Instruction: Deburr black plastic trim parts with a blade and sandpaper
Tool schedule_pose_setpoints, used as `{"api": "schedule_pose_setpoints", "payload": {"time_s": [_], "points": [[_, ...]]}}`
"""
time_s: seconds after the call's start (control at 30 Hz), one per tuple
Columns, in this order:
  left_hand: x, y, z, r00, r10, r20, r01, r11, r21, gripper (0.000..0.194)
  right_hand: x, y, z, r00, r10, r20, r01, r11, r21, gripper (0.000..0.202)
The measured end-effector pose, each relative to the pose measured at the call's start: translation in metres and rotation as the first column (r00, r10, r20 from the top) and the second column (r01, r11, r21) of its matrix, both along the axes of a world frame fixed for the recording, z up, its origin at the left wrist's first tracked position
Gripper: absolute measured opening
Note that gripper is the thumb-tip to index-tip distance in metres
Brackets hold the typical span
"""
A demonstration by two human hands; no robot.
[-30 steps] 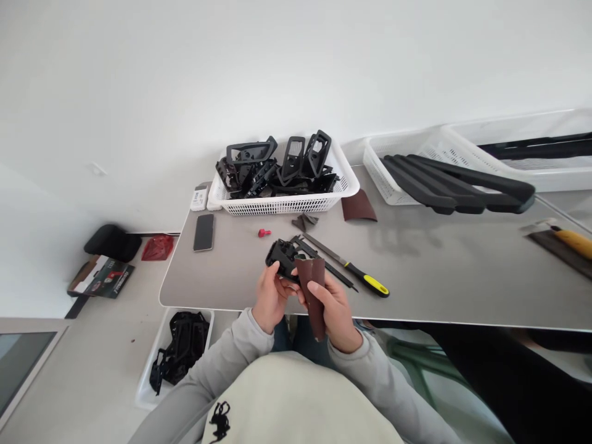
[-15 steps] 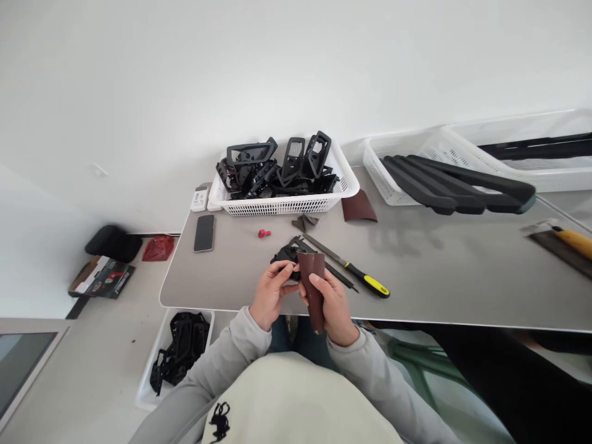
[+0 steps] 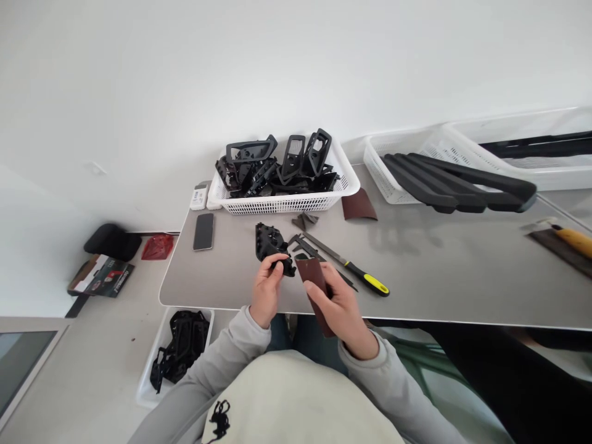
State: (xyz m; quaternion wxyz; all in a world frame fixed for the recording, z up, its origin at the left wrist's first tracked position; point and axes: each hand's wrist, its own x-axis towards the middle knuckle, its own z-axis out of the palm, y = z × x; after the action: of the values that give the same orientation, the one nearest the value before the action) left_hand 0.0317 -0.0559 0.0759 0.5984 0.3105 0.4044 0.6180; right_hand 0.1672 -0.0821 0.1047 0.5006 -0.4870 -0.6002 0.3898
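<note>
A black part point(image 3: 269, 239) juts forward from the left hand point(image 3: 268, 287), pinched at its near end between thumb and fingers, over a grey table point(image 3: 430, 262). The right hand point(image 3: 343, 302) grips a folded brown sheet point(image 3: 311, 271), thumb pressed on its face. The sheet's far end sits just beside the part; whether the two touch cannot be made out.

Work on this one part looks under way rather than finished, judging by part and sheet both in hand. How much of its surface is done does not show at this size. More pieces wait on either side of the grip, though the view does not tell which are worked and which are left.

Beyond the left hand, a white basket point(image 3: 284, 206) holds a heap of black frames point(image 3: 293, 161), several standing up above the rim. Below the table edge, left of the left forearm, a white bin point(image 3: 152, 370) holds a tangle of similar black pieces point(image 3: 185, 345). Far to the right of the right hand, a second basket point(image 3: 394, 196) carries grey bars point(image 3: 439, 185) jutting out over its rim; beside it a third basket point(image 3: 527, 179) holds long dark strips point(image 3: 546, 148).

Just beyond the right hand lie a caliper point(image 3: 305, 246) and a file point(image 3: 367, 280) with a black-and-yellow handle. Farther off, a spare sheet point(image 3: 361, 206) lies near the basket's right end.
</note>
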Motion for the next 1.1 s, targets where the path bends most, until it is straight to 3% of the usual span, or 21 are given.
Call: {"api": "schedule_pose_setpoints", "payload": {"time_s": [0.23, 0.4, 0.47, 0.57, 0.73, 0.9, 1.1], "points": [[-0.005, -0.002, -0.010, 0.960, 0.075, -0.270, -0.050, 0.994, 0.101, 0.028, -0.001, -0.007, 0.007, 0.970, 0.132, 0.205, -0.131, 0.991, -0.020, 0.017], [-0.006, -0.002, -0.011, 0.951, 0.070, -0.301, -0.032, 0.991, 0.129, 0.028, 0.002, -0.006, 0.009, 0.977, 0.096, 0.193, -0.103, 0.994, 0.023, 0.016], [-0.006, -0.002, -0.011, 0.954, 0.079, -0.290, -0.042, 0.991, 0.130, 0.026, 0.003, -0.005, 0.011, 0.969, 0.153, 0.195, -0.157, 0.988, 0.001, 0.014], [-0.005, -0.001, -0.008, 0.975, 0.068, -0.210, -0.051, 0.995, 0.086, 0.025, 0.006, -0.003, 0.013, 0.953, 0.263, 0.149, -0.255, 0.965, -0.065, 0.014], [0.002, 0.001, 0.009, 0.997, 0.044, 0.068, -0.046, 0.998, 0.031, 0.035, 0.009, 0.001, 0.007, 0.993, 0.072, -0.095, -0.085, 0.988, -0.131, 0.016], [0.006, 0.000, 0.022, 0.979, -0.019, 0.201, 0.023, 1.000, -0.017, 0.037, 0.001, 0.003, -0.005, 0.957, 0.059, -0.283, -0.140, 0.951, -0.275, 0.022], [0.000, 0.001, 0.024, 0.955, -0.085, 0.286, 0.120, 0.987, -0.107, 0.027, -0.010, 0.002, -0.012, 0.906, -0.006, -0.422, -0.157, 0.924, -0.350, 0.028]]}}
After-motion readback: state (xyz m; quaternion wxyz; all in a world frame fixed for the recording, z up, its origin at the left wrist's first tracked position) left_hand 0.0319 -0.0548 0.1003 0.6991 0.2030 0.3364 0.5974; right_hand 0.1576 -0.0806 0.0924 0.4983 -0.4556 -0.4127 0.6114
